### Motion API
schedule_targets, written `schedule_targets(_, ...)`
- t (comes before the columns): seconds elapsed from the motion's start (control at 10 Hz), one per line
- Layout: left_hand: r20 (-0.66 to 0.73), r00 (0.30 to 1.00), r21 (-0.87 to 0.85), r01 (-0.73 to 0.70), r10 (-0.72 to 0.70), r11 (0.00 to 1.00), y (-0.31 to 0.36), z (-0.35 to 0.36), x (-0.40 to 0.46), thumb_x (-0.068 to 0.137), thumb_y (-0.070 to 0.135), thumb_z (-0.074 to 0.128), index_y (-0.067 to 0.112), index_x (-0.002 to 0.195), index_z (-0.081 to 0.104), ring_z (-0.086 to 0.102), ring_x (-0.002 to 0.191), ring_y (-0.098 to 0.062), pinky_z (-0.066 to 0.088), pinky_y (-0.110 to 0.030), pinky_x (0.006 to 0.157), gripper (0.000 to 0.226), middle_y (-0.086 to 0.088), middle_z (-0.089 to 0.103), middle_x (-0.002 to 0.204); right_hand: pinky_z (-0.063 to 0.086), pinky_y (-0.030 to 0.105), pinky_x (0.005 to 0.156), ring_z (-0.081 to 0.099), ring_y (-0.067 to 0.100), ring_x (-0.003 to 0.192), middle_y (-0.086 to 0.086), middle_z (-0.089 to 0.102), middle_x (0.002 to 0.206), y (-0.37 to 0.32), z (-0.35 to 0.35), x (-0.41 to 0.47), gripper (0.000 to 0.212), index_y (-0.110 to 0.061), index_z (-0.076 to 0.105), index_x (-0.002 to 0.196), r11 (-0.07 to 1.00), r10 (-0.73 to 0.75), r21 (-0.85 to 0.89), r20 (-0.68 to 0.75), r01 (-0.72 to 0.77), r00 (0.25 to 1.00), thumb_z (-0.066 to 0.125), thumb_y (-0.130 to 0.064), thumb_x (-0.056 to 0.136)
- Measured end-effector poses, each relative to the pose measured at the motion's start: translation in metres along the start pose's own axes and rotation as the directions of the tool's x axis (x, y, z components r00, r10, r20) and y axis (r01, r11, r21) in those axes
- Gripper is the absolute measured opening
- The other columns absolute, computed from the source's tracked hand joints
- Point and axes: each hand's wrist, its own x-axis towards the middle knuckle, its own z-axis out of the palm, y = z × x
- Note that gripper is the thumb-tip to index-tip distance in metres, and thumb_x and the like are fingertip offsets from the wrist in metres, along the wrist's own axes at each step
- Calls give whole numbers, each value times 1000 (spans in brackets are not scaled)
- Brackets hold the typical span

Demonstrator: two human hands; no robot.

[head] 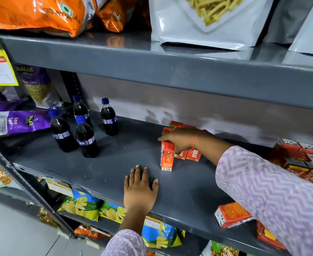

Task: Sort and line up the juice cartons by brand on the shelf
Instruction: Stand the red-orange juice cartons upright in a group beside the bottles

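My right hand grips the top of an upright orange-red juice carton on the grey middle shelf. Right behind it stand a few red cartons in a short row, partly hidden by my hand. Flat on the shelf near its front edge rests my left hand, fingers spread, holding nothing. One orange carton lies on its side at the front right. A jumbled pile of red cartons fills the shelf's right end, behind my right sleeve.
Several dark cola bottles with blue caps stand at the shelf's left. Purple snack bags lie beyond them. The upper shelf overhangs with orange and white bags. Chip packets fill the shelf below.
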Motion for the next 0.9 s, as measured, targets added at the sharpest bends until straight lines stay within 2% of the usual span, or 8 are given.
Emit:
schedule_targets(0.1,-4,1000,-8,3,-3,1000,0,1,0,92,51,31,25,145,22,11,146,-21,5,-38,120,60,-3,15,158,42,28,81,56,30,111,13,60,125,0,2,0,43,-10,58,121,999,-34,-27,-41,33,999,65,-7,79)
schedule_targets(0.2,-6,1000,-14,5,-5,1000,0,1,0,92,51,32,25,144,23,11,146,-21,6,-38,120,60,-3,15,158,36,25,64,60,33,93,17,67,107,-2,2,2,31,-1,65,103,1000,19,-10,-73,-20,997,70,-20,79)
schedule_targets(0.3,0,1000,-19,4,-4,1000,0,1,1,91,51,33,24,144,24,11,146,-22,6,-38,120,60,-4,15,158,24,22,45,48,24,60,10,58,71,-3,2,4,33,0,60,71,998,59,-22,-77,-60,995,71,-30,78)
schedule_targets(0.4,-1,1000,-20,6,-6,1000,0,1,0,91,51,32,24,144,23,11,146,-22,6,-38,120,60,-4,15,158,21,24,42,33,14,46,2,37,53,-7,6,7,50,-12,35,49,994,102,41,-87,-98,991,70,-31,79)
schedule_targets(0.6,-9,1000,-14,4,-4,1000,0,2,1,92,50,34,23,144,25,12,145,-22,7,-38,119,60,-4,17,158,24,24,43,40,18,51,1,36,54,-14,14,1,46,-9,36,56,967,196,194,-148,-166,969,71,-28,79)
schedule_targets(0.7,-32,999,-14,3,-4,1000,-1,4,1,91,50,38,22,143,29,17,144,-23,10,-39,119,60,-5,21,156,31,26,52,47,22,65,1,42,57,-9,13,-16,36,-11,44,65,887,256,429,-156,-168,954,62,-35,84)
schedule_targets(0.8,-30,1000,-6,-2,2,1000,0,5,1,91,50,38,21,142,31,19,144,-25,12,-40,119,59,-6,23,156,46,28,64,59,29,75,14,61,73,13,17,-52,27,-7,60,71,767,399,601,-177,-222,900,54,-26,88)
schedule_targets(0.9,-20,1000,0,-5,5,1000,0,4,1,91,49,38,20,142,32,19,143,-27,13,-42,119,58,-8,23,156,46,24,54,59,25,70,11,64,70,39,35,-105,12,-3,68,83,766,309,563,98,-309,946,57,-8,83)
